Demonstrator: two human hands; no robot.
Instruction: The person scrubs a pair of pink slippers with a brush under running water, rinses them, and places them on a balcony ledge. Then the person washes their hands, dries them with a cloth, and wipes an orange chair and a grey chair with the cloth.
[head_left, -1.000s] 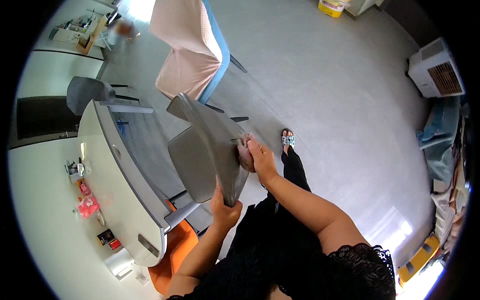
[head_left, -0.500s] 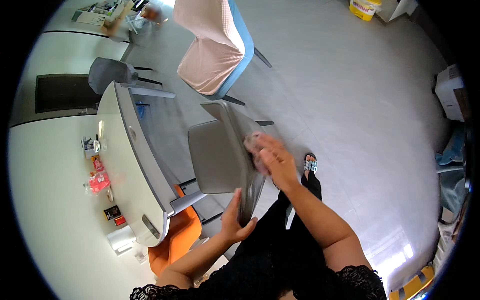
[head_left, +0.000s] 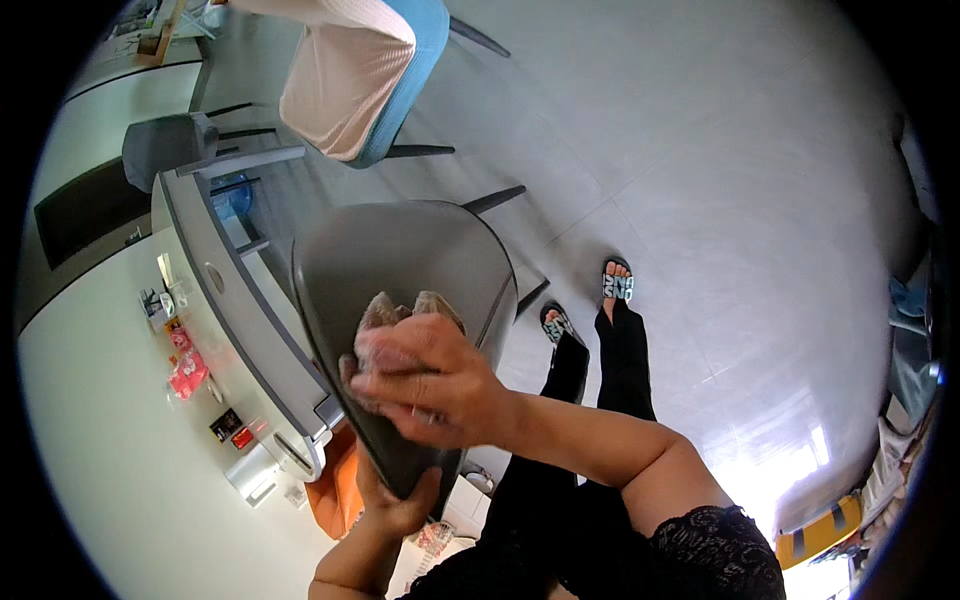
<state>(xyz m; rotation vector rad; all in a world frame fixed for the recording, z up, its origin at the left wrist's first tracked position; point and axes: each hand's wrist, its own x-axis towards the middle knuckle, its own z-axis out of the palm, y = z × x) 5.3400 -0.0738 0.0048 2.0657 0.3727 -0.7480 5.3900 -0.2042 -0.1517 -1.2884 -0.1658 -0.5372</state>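
In front of me stands a dark grey chair [head_left: 410, 235], turned so that its curved shell faces up towards me. My right hand [head_left: 440, 380] is closed around a crumpled brownish cloth [head_left: 378, 318] and presses it against the inside of the shell, near its left edge. The fingers are slightly blurred. Low on the chair's near edge, my left hand [head_left: 398, 503] grips the rim, thumb on one side; its other fingers are mostly hidden behind the shell.
A white table [head_left: 225, 300] runs along the left, with a pink packet [head_left: 188, 372] and a phone [head_left: 293, 455] on it. An orange chair [head_left: 335, 490] is beside it. Farther off are a pink-covered blue chair [head_left: 350, 80] and another grey chair [head_left: 168, 150]. My sandalled feet show on the floor.
The chair has turned, so its inner face shows more. My right hand has moved with the cloth from the shell's outer side to its inner face. My left hand has shifted down and left.
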